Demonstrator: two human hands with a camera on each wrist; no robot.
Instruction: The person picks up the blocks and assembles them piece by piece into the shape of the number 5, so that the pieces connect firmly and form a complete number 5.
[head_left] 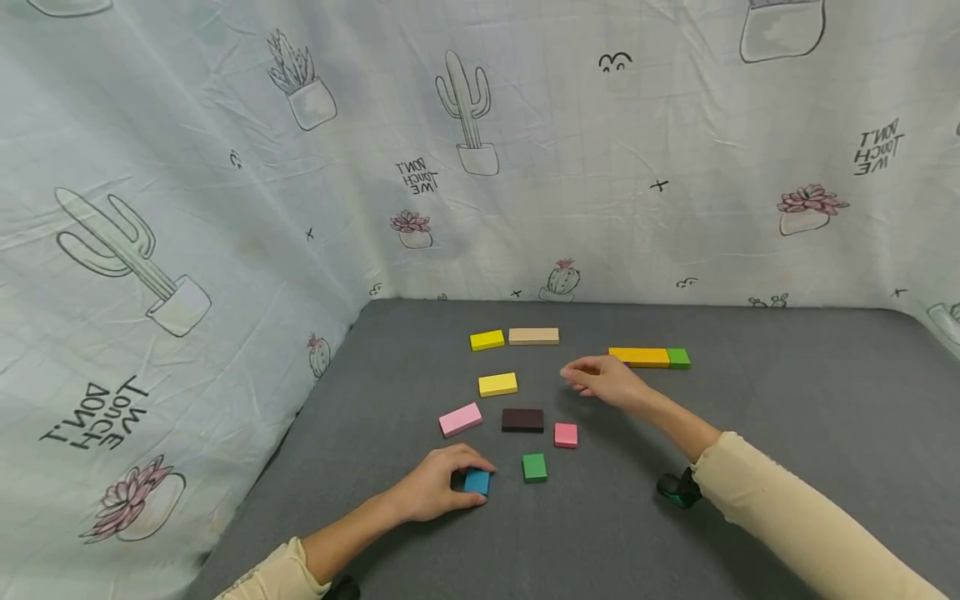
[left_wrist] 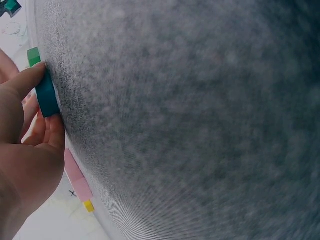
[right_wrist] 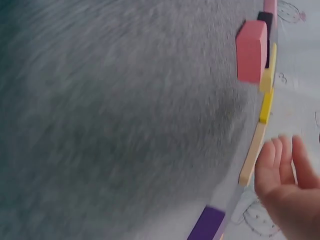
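My left hand pinches a small blue block between thumb and fingers at the near side of the grey table. In the left wrist view the thumb lies at one end of the blue block and the fingertips at the other. My right hand hangs over the table with loosely bent fingers and nothing in them. Close to it lie an orange block and a green block, end to end. A purple block shows in the right wrist view; my right hand mostly hides it in the head view.
Between the hands lie a green block, a red-pink block, a dark brown block and a pink block. Farther back are two yellow blocks, one nearer, and a tan block. A printed curtain hangs behind.
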